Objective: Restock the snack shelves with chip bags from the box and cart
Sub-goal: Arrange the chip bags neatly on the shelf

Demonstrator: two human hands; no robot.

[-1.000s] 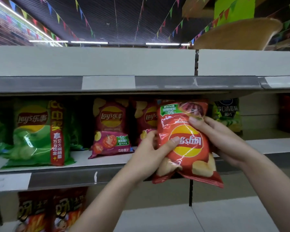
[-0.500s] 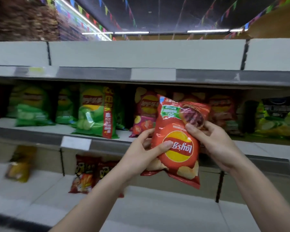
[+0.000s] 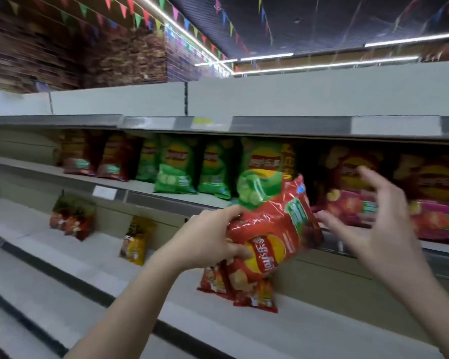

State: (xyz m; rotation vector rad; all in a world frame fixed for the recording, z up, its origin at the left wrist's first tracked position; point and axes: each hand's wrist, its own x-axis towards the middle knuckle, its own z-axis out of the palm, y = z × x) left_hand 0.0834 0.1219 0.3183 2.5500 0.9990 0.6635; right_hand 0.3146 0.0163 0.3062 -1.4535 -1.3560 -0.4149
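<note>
Green chip bags (image 3: pixel 175 168) and dark red ones stand in a row on the middle shelf (image 3: pixel 140 186), with magenta tomato bags (image 3: pixel 353 200) further right and small red packs (image 3: pixel 254 294) on the lower shelf directly beneath the hands — nothing blocks the shelf front. The left hand (image 3: pixel 210 239) pinches the red chip bag (image 3: pixel 272 231) by its lower left edge, holding it in the air before the middle shelf; its long axis tilts, top pointing up-right, logo upside down. The right hand (image 3: pixel 368 224) hovers just beside the bag — fingers spread, blurred, gripping nothing.
</note>
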